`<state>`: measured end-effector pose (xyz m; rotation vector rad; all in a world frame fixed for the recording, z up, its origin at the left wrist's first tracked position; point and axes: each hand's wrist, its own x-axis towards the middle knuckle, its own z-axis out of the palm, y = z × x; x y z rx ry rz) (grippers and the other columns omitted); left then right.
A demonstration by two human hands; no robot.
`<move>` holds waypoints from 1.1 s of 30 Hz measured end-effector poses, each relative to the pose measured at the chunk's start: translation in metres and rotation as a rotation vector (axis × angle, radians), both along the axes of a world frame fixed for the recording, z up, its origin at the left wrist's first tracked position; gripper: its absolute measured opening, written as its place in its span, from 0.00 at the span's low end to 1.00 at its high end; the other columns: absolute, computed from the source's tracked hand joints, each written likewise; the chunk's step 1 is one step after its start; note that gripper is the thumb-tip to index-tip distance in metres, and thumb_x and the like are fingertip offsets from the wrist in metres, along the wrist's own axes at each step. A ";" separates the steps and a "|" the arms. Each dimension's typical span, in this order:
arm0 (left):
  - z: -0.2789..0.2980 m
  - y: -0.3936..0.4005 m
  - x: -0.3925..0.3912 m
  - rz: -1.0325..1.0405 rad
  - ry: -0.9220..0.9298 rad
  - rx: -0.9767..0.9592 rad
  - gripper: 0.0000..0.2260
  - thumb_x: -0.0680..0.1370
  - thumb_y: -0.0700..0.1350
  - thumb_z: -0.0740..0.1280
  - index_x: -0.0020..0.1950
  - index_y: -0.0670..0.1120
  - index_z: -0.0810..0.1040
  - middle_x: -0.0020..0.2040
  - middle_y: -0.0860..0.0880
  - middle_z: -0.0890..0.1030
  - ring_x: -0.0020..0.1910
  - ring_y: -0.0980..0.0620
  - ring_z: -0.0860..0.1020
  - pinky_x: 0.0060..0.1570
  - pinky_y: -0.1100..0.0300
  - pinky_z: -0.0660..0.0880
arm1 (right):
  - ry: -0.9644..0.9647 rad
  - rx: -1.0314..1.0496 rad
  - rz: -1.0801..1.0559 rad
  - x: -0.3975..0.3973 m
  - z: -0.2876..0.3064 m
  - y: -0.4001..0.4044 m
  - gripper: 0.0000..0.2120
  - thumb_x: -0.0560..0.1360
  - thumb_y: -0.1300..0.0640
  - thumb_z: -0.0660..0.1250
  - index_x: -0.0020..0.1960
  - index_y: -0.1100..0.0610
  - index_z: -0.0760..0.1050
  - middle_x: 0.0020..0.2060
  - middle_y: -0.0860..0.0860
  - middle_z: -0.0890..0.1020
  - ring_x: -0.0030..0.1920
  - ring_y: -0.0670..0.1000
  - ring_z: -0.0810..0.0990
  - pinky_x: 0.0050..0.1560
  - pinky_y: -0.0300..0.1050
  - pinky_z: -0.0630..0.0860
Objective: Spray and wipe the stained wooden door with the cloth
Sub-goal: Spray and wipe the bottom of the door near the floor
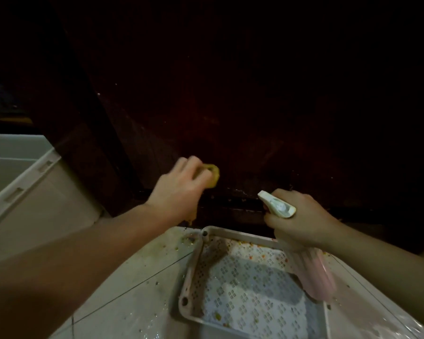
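Nearest the camera, at the left, a bare forearm is seen crossing the frame toward the door; at its end the left hand (179, 185) is curled around a yellowish cloth (212, 176), which is bunched and pressed against, or held just at, the lower part of the dark wooden door (242, 113). Contact cannot be settled, since the hand is blurred. The door stands far from the camera and fills the upper frame, its bottom edge running left to right just beyond both hands; pale specks and smears are visible low on its face. To the far left a white cabinet (22, 172) is seen beside the door frame. Below the hands a perforated plastic tray (194, 263) lies on a soiled, pale tiled floor (137, 277). At the right, the right hand (301, 218) is wrapped around the neck of a pink spray bottle (313, 272), the white nozzle pointing up and left toward the door. The cloth hand is judged nearer the stained area, so wiping is favoured; the tray sits close under both arms.
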<state>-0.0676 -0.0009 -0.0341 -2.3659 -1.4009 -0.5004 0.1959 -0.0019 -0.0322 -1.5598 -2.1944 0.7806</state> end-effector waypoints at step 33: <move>-0.025 -0.006 -0.001 0.587 -0.402 -0.077 0.11 0.80 0.53 0.62 0.53 0.45 0.69 0.50 0.46 0.76 0.48 0.45 0.75 0.44 0.46 0.74 | -0.180 0.070 -0.003 -0.018 -0.019 -0.005 0.10 0.75 0.51 0.65 0.39 0.49 0.64 0.35 0.46 0.73 0.34 0.44 0.68 0.40 0.44 0.62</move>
